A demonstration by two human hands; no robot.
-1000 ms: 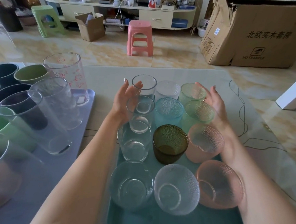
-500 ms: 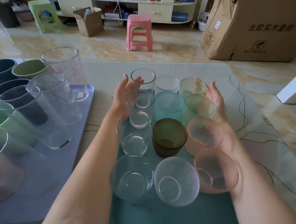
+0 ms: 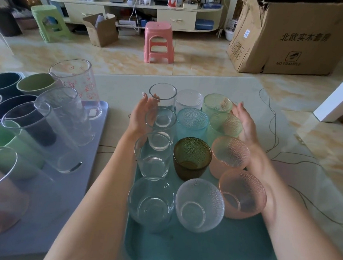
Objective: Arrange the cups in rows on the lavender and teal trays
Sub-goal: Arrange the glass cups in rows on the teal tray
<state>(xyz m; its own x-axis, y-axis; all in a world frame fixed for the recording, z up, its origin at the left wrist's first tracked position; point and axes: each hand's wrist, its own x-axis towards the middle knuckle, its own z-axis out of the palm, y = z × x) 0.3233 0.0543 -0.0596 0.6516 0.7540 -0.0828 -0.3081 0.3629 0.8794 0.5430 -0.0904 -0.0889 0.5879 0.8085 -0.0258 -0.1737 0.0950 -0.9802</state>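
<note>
Sunlit cream floor tiles lie behind a pale glass-topped table [image 3: 116,89] at which a person works with bare arms. Both hands are open flat, palms facing each other, gripping nothing. Their left hand [image 3: 141,117] presses against the left side of a block of cups, beside the clear smooth glass tumblers [image 3: 161,117]. Their right hand [image 3: 245,125] rests against the right side, touching the pale green dimpled glass cups [image 3: 224,124], its wrist alongside the pink dimpled glass cups [image 3: 230,152].

Between the hands, twelve upright cups stand close together in three columns on the flat teal plastic tray [image 3: 198,251]. A dark olive dimpled glass cup [image 3: 192,157] sits in the middle column, with a light blue dimpled cup [image 3: 192,122] behind it.

To the left, well apart, the flat lavender plastic tray [image 3: 60,193] carries taller cups: clear tall glasses [image 3: 44,133], one printed in red [image 3: 76,82], plus dark blue and green mugs [image 3: 1,138].

Farther off stand a pink plastic stool [image 3: 158,41], a green plastic stool [image 3: 49,22] and a large brown cardboard box [image 3: 295,37].
</note>
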